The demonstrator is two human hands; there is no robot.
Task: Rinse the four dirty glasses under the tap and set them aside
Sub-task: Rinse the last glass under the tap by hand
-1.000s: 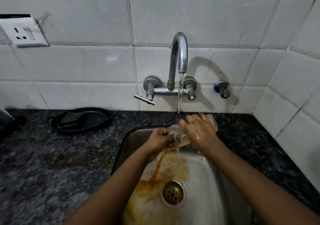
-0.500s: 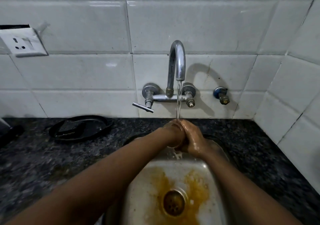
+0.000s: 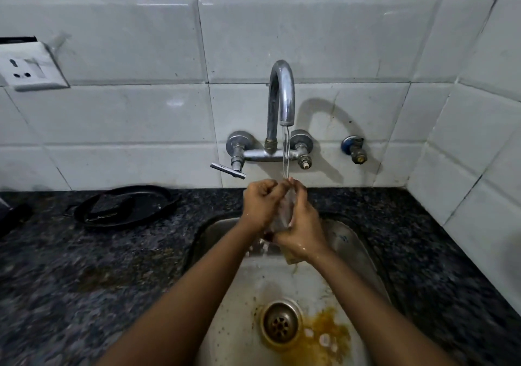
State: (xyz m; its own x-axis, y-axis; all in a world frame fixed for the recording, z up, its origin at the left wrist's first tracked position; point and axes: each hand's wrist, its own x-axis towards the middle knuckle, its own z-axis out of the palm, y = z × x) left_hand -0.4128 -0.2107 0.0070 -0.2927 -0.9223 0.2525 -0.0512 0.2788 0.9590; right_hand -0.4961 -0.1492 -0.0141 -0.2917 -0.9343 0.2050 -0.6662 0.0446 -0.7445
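— Where's the glass (image 3: 284, 210) right now?

— Up over the far end of the sink (image 3: 355, 250), straight under the tap (image 3: 282, 97). The water (image 3: 286, 154) is running in a thin stream and lands at its top, right where the fingertips of both hands meet.

— Both hands on it?

— Yes. The right hand (image 3: 303, 224) is wrapped around it from the right, fingers curled and closed against the clear wall. The left hand (image 3: 262, 205) presses in from the left, its fingers bent and bunched at the upper end. Whether any of them reach inside the rim, I can't tell; the glass is mostly hidden between the palms.

— Upright?

— Roughly, leaning slightly. Only a blurred sliver of it shows.

— And the sink itself?

— There's a yellow-brown stain (image 3: 321, 334) just right of the drain (image 3: 280, 323) at the near end. Both hands are wet.

— Anything on the counter?

— A black pan (image 3: 127, 206) lies on the dark speckled countertop (image 3: 84, 267) to the left, well apart from the sink. A white socket (image 3: 28, 66) sits on the tiled wall, far left.
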